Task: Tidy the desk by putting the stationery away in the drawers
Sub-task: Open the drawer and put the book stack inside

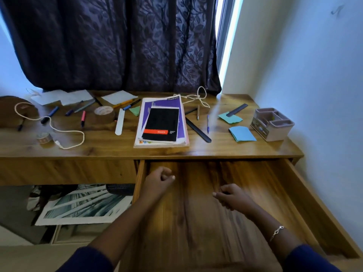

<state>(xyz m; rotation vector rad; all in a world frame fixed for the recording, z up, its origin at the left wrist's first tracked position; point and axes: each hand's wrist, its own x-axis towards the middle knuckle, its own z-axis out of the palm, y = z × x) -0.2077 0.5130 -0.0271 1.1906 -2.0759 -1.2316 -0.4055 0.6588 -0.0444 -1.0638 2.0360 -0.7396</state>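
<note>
A: Status of the drawer [306, 197]?

B: Pulled out under the right half of the worktop [98, 147]. Its floor shows bare wood, blurred. No stationery in it yet, so the task is judged to be at its start.

A: Hands?

B: Both hang over the drawer. Left hand [159, 177]: fingers folded in to the thumb, nothing seen in it. Right hand [229, 197]: curled too, with a dark spot between the fingers; cannot tell if that is shadow or a small item.

A: Where is the stationery?

B: All on the worktop. The notebook stack [163, 122] is just beyond the drawer, with the black ruler [198, 130], blue pen [207, 124] and blue sticky notes [242, 133] to its right. The tape roll [104, 112] and string [51, 122] are far left.

A: Advice for this step?

B: Take the stack first, both hands under its edges, and lay it flat at the back. Gather pens in bunches. Coil the string before lifting, as it may snag on its neighbours.
</note>
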